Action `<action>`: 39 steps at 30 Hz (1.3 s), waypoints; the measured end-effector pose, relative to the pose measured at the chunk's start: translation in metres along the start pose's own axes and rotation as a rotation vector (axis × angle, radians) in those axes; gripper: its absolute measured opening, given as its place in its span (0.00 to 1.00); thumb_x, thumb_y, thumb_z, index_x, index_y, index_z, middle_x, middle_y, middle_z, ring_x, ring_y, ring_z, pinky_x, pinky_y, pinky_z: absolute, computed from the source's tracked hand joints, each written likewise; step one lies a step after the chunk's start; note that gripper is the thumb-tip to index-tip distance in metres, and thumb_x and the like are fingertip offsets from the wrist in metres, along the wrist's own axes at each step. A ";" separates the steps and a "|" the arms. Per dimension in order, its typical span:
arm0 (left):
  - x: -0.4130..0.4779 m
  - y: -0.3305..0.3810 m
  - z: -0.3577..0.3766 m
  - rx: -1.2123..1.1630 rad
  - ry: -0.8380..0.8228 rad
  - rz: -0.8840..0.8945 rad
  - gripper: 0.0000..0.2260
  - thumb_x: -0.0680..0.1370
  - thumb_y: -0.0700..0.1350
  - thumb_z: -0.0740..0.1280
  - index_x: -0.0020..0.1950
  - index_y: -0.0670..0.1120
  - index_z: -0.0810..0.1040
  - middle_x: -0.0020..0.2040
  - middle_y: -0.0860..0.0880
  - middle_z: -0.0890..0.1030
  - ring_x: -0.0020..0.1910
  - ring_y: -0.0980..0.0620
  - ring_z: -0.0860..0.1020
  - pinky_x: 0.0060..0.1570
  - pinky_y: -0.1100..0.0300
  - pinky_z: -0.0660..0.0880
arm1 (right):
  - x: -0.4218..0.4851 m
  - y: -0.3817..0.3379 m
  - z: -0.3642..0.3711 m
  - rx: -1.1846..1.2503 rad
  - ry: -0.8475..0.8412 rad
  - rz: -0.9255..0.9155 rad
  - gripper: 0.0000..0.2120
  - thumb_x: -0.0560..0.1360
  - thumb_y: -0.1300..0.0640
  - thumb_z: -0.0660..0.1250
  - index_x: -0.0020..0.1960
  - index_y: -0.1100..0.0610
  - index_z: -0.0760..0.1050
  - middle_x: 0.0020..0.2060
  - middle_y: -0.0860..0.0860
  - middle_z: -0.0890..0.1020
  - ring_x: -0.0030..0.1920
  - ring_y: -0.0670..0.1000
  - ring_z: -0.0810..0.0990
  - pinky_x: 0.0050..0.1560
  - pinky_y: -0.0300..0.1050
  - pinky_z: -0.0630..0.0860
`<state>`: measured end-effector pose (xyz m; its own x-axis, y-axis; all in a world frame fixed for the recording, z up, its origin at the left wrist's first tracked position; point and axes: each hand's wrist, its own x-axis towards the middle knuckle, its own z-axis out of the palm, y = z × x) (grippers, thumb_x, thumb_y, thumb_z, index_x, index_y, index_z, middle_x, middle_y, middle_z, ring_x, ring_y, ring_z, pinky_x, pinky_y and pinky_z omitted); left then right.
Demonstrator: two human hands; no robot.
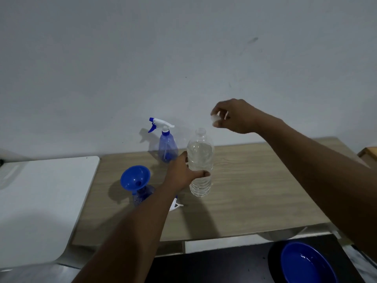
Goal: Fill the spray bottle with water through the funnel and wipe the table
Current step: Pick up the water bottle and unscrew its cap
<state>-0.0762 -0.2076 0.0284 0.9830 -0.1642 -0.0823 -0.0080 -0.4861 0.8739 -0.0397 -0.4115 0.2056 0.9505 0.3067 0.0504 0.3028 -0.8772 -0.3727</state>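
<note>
A clear water bottle [200,160] stands uncapped on the wooden table [255,190], nearly full. My left hand [183,172] grips its middle from the left. My right hand [234,117] hovers above and right of the bottle's mouth, pinching its white cap [215,119]. A blue funnel [135,177] sits in the neck of a blue spray bottle [142,196] at the left, partly hidden by my left forearm. A white trigger head [175,205] lies on the table behind that forearm. A second blue spray bottle [167,148] with its trigger head on stands at the back by the wall.
A white board [40,197] adjoins the table on the left. A blue bowl [306,264] sits on a dark surface at the lower right. A wooden box corner [369,152] shows at the far right. The grey wall rises behind the table.
</note>
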 end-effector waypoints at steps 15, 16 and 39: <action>0.004 0.006 -0.002 0.007 0.022 0.028 0.43 0.60 0.59 0.83 0.71 0.51 0.71 0.64 0.54 0.79 0.58 0.56 0.76 0.54 0.63 0.71 | -0.088 0.107 0.233 0.033 -0.253 0.425 0.14 0.74 0.51 0.70 0.55 0.59 0.76 0.54 0.58 0.79 0.56 0.60 0.78 0.46 0.44 0.68; 0.005 0.009 -0.004 0.012 0.021 0.033 0.43 0.60 0.60 0.83 0.71 0.51 0.71 0.64 0.53 0.79 0.59 0.55 0.77 0.54 0.63 0.72 | -0.088 0.109 0.232 0.042 -0.250 0.430 0.15 0.74 0.51 0.71 0.55 0.59 0.76 0.54 0.58 0.79 0.55 0.59 0.78 0.46 0.44 0.69; -0.001 0.055 -0.073 0.150 -0.105 -0.046 0.31 0.73 0.74 0.58 0.60 0.52 0.82 0.52 0.52 0.82 0.50 0.55 0.78 0.56 0.56 0.73 | -0.039 0.010 0.210 0.829 0.320 0.277 0.42 0.60 0.41 0.83 0.68 0.47 0.69 0.59 0.42 0.80 0.58 0.43 0.79 0.55 0.44 0.79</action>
<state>-0.0638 -0.1711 0.1115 0.9585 -0.2235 -0.1769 0.0016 -0.6164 0.7874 -0.0883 -0.3548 0.0051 0.9928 -0.0989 0.0675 0.0323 -0.3218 -0.9463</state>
